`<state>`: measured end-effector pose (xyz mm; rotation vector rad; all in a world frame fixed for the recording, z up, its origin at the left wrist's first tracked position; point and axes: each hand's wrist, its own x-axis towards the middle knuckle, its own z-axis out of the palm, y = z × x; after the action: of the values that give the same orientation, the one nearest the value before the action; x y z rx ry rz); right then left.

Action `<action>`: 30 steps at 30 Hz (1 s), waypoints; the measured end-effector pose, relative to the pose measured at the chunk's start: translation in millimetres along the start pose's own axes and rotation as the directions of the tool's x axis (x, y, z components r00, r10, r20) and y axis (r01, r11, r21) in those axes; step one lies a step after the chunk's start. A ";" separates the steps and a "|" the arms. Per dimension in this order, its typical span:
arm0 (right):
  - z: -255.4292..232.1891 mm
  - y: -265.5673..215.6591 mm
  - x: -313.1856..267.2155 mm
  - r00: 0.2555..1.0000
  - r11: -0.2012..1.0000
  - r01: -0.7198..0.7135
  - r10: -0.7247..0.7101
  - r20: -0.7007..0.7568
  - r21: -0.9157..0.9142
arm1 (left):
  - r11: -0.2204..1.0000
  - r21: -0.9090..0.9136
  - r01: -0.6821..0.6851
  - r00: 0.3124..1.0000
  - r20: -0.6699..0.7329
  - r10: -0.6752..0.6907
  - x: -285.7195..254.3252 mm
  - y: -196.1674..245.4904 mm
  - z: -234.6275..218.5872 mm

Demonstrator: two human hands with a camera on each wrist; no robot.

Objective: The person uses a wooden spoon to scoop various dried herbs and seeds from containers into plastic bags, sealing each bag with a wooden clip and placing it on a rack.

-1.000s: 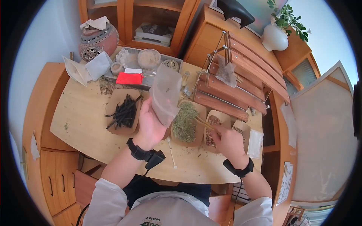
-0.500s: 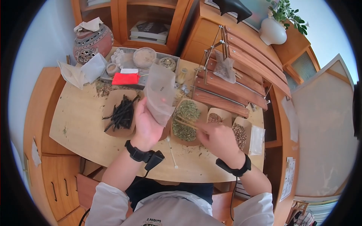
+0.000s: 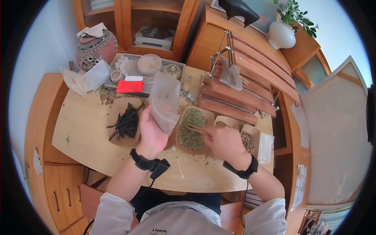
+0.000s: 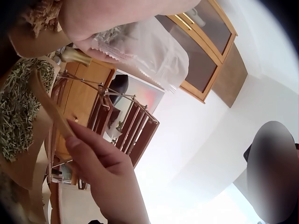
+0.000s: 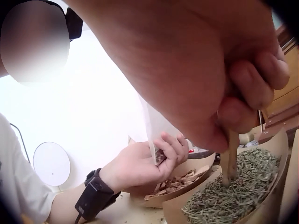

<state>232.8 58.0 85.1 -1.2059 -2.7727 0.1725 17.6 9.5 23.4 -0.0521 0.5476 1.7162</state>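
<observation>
My left hand (image 3: 152, 133) holds a translucent pouch (image 3: 164, 100) upright between thumb and fingers; in the left wrist view some green herb shows inside the pouch (image 4: 159, 53). My right hand (image 3: 227, 144) pinches wooden tongs (image 3: 196, 129), their tips down at the dried green herb (image 3: 192, 137) in a brown paper tray. In the right wrist view the tongs (image 5: 229, 163) touch the herb (image 5: 233, 196). Beside that tray, partly behind the left hand, a tray of wood chips (image 5: 180, 183) shows in the right wrist view.
A tray of black sticks (image 3: 127, 122) lies left. Two trays of brown bits (image 3: 247, 141) and a clear bag (image 3: 266, 148) are at the right. Behind stand a grey tray (image 3: 147, 89) with jars, a red pouch (image 3: 130, 86) and a slatted wooden rack (image 3: 235, 100). A thin white stick (image 3: 178, 164) lies in front.
My right hand has moved left from the brown-bits trays to the green herb, bringing the tongs with it. The left hand still holds the pouch, shifted slightly left.
</observation>
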 end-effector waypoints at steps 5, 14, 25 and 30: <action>-19.7 15.8 5.2 0.999 0.994 -0.053 0.054 -0.007 0.091 | 1.000 0.011 0.003 1.000 0.023 -0.003 0.0 -1.5 -2.2; -17.2 33.4 8.3 0.997 0.982 -0.054 0.043 0.065 0.179 | 1.000 0.010 0.022 0.999 0.029 -0.022 1.3 -4.2 -3.5; -25.0 60.7 -21.3 0.883 0.832 -0.418 0.277 0.380 0.364 | 1.000 -0.002 0.026 1.000 0.007 -0.026 -2.5 -7.6 0.5; 4.1 48.0 -17.4 0.873 0.718 -0.471 0.294 0.390 0.512 | 1.000 0.020 0.005 1.000 0.024 -0.006 -2.0 -8.0 0.8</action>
<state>278.5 77.6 73.0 -1.6273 -2.2895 1.2472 25.8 8.9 22.1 -0.0181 0.5462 1.7035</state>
